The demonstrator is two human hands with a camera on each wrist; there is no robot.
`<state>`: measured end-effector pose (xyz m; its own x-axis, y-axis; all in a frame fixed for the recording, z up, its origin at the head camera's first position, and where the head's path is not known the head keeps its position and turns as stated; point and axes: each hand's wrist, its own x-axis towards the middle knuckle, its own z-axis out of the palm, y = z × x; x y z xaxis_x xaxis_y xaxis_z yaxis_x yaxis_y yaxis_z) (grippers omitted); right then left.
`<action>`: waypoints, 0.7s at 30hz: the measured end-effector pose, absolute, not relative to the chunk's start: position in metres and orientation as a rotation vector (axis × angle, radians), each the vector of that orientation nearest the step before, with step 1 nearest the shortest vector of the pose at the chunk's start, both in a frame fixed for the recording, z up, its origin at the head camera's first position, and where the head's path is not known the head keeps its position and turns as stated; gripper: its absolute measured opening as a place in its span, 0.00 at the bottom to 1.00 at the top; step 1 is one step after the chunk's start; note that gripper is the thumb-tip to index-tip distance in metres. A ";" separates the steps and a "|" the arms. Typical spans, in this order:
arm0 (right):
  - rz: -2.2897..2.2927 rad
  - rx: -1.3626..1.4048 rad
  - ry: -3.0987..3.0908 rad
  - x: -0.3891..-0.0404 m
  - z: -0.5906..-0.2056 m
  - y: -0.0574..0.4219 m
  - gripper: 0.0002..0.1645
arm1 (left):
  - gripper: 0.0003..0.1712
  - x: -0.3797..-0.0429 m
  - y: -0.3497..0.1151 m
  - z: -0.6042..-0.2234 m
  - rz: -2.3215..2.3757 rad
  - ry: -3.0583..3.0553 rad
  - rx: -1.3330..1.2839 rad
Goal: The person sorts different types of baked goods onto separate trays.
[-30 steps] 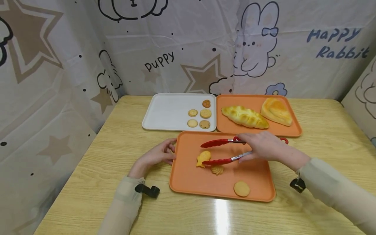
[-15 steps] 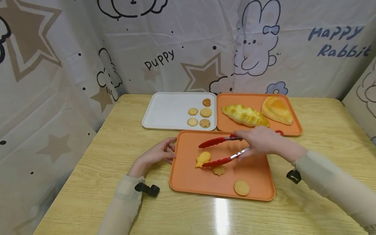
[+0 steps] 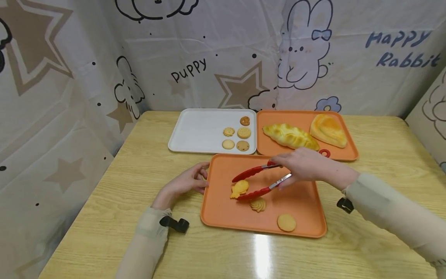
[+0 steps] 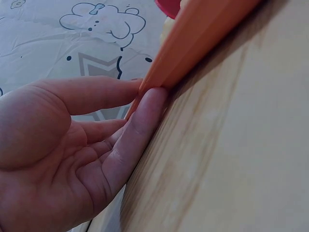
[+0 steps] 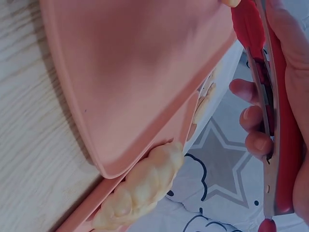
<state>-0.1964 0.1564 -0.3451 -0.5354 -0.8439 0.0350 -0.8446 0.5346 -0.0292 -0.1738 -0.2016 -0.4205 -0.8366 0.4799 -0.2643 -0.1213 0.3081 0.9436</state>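
Observation:
In the head view, my left hand (image 3: 184, 182) holds the left edge of the near orange tray (image 3: 223, 217). The left wrist view shows its thumb and a finger (image 4: 147, 113) at the tray's rim. My right hand (image 3: 306, 164) grips red-tipped metal tongs (image 3: 280, 181) over this tray. Their parted red tips stand on either side of a fish-shaped cookie (image 3: 240, 187); whether both touch it I cannot tell. Just beside the lower tip lies a swirled cookie (image 3: 258, 204). A round cookie (image 3: 287, 223) lies near the tray's front right.
Behind stands a white tray (image 3: 198, 130) with several cookies (image 3: 244, 133) at its right side. Next to it, a second orange tray (image 3: 352, 153) bears a braided bread (image 3: 289, 135) and a triangular bread (image 3: 327, 131). A patterned cloth (image 3: 167, 46) hangs behind the wooden table (image 3: 115, 209).
My right hand has moved slightly left and back with the tongs. Their tips have drawn closer together around the fish-shaped cookie, which has shifted slightly. The left hand has stayed at the tray's edge.

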 end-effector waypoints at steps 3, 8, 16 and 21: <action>0.065 1.491 -2.704 -0.199 -0.344 0.155 0.37 | 0.41 -0.174 -0.202 -0.421 1.559 2.069 0.314; 0.080 1.451 -2.656 -0.205 -0.347 0.155 0.34 | 0.41 -0.174 -0.202 -0.422 1.557 2.061 0.315; 0.135 1.338 -2.709 -0.218 -0.353 0.157 0.33 | 0.41 -0.174 -0.201 -0.422 1.565 2.070 0.295; 0.179 1.307 -2.715 -0.229 -0.356 0.158 0.35 | 0.41 -0.174 -0.201 -0.421 1.564 2.072 0.290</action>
<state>-0.2291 0.1576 -0.3556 -0.6189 -0.7686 0.1616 -0.7832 0.6195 -0.0532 -0.1739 -0.2014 -0.4211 -0.8402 0.4662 -0.2769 -0.1385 0.3092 0.9409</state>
